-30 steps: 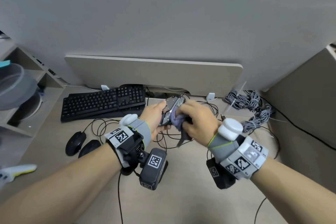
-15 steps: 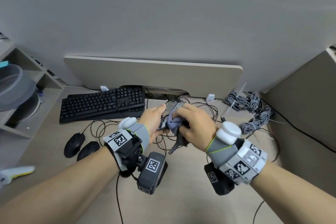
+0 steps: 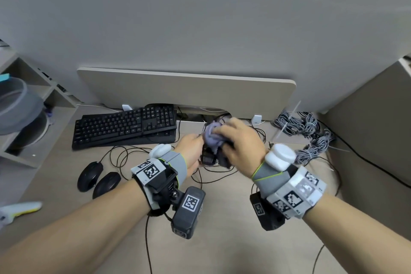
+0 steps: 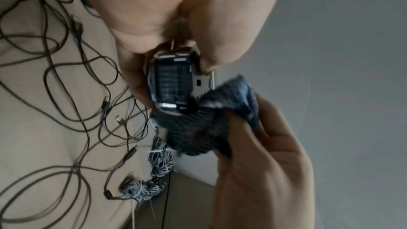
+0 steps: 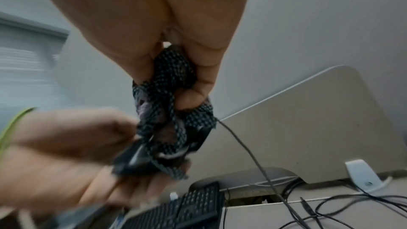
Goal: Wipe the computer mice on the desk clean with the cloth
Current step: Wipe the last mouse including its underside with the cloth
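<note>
A dark angular mouse with silver trim (image 3: 208, 157) is lifted above the desk, and my left hand (image 3: 194, 145) grips it from the left side. The left wrist view shows that mouse (image 4: 174, 83) end-on between my thumb and fingers. My right hand (image 3: 232, 139) grips a bunched grey-purple cloth (image 3: 212, 134) and presses it onto the mouse's far end. In the right wrist view the dotted cloth (image 5: 165, 104) is wrapped over the blurred mouse (image 5: 136, 156). Two black mice (image 3: 90, 176) (image 3: 106, 184) lie side by side on the desk at the left.
A black keyboard (image 3: 124, 127) lies behind the hands, under a beige panel (image 3: 186, 91). Thin black cables (image 3: 124, 158) loop over the desk. Grey cable bundles (image 3: 307, 131) sit at the back right. Shelving (image 3: 33, 140) stands at the left, with a white-and-yellow object (image 3: 20, 208) near it.
My right hand has slid the cloth away from me along the mouse, from its near part to its far end. The left hand keeps its hold.
</note>
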Motion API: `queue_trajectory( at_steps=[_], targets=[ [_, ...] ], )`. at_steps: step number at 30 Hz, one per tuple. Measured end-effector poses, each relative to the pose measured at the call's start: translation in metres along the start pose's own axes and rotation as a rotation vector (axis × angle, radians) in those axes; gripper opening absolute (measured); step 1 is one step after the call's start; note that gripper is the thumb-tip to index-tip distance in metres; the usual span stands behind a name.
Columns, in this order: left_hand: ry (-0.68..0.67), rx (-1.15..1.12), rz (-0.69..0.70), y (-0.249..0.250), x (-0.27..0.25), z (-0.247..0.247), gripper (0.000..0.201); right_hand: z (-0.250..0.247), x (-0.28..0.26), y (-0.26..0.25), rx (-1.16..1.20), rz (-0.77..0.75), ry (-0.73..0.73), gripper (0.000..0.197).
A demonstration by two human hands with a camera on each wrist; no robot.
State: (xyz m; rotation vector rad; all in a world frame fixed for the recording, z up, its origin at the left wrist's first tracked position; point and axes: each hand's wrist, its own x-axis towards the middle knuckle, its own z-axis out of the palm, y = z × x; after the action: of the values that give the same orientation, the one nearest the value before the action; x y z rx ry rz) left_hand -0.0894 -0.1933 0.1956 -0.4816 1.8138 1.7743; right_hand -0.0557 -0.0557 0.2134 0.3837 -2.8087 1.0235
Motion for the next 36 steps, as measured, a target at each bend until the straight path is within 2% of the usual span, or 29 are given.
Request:
queue_trajectory(
  at_steps=[1,4,8,12,17,23,26,27,31,34,36],
  targets=[
    [0.000,-0.007,-0.005,0.000,0.001,0.002,0.016,0.005,-0.006,-0.005,-0.023,-0.037,-0.048,0.029],
    [-0.002,-0.023,-0.041,-0.004,0.004,0.000,0.023,0.006,-0.021,0.004,-0.011,-0.042,-0.125,0.032],
    [-0.005,-0.056,-0.058,-0.013,0.004,0.000,0.021,-0.008,-0.006,0.026,-0.048,0.107,0.002,0.028],
    [-0.018,-0.064,-0.037,-0.012,0.005,0.006,0.017,0.001,-0.009,0.004,-0.021,-0.018,-0.034,0.029],
    [0.038,0.040,-0.017,-0.023,0.011,0.003,0.020,0.001,-0.027,0.040,0.008,0.168,-0.032,0.034],
    [-0.024,0.008,-0.074,-0.056,0.011,0.026,0.036,0.010,-0.048,0.054,0.072,0.219,-0.034,0.037],
    [-0.089,-0.052,-0.129,-0.079,0.014,0.042,0.068,0.023,-0.061,0.064,0.177,0.270,-0.040,0.039],
    [-0.098,-0.078,-0.165,-0.085,0.015,0.046,0.073,0.027,-0.066,0.066,0.199,0.279,-0.043,0.039],
    [-0.078,-0.136,-0.251,-0.110,0.016,0.058,0.037,0.041,-0.091,0.089,0.198,0.340,-0.087,0.037],
    [-0.094,-0.098,-0.241,-0.127,0.015,0.068,0.033,0.043,-0.102,0.108,0.159,0.383,-0.085,0.036],
    [-0.080,-0.075,-0.250,-0.133,0.014,0.076,0.031,0.041,-0.103,0.115,0.167,0.424,-0.014,0.034]
  ],
)
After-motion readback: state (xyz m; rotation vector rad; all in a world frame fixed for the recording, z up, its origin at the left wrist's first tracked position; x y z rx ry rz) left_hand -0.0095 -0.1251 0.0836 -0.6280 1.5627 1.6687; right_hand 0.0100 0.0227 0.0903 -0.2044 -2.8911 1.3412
